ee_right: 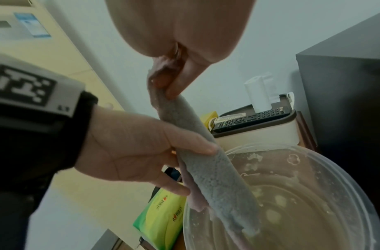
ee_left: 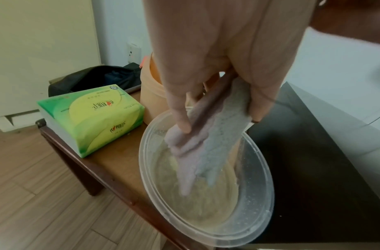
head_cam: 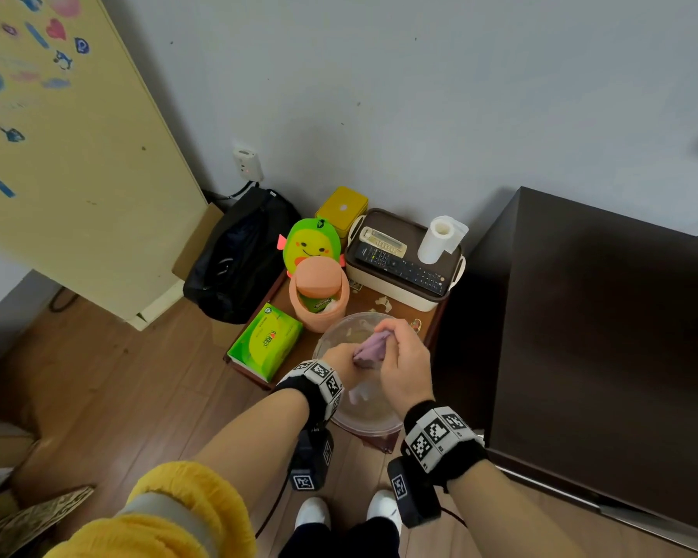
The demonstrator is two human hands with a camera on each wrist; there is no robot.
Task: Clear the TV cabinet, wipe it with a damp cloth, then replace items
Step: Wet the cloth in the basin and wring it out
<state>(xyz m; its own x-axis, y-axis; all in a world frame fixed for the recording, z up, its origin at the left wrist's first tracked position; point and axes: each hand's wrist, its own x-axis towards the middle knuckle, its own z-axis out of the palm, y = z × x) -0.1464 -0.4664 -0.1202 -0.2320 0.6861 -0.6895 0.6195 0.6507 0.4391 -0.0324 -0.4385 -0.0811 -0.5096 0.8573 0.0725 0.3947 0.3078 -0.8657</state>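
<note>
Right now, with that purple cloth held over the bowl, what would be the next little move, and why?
Probably a twist to wring it. The left hand and right hand both grip the rolled purple cloth, whose lower end hangs into the clear plastic bowl of water. The dark TV cabinet looks cleared and calls for a damp cloth, not a dripping one.

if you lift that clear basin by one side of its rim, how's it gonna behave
Probably sloshy: the clear basin holds water, so a one-sided lift would likely tilt it and spill. Its thin translucent wall may flex. It sits at the small table's front edge, so it could tip off. The cloth dangling into it looks limp.
</note>
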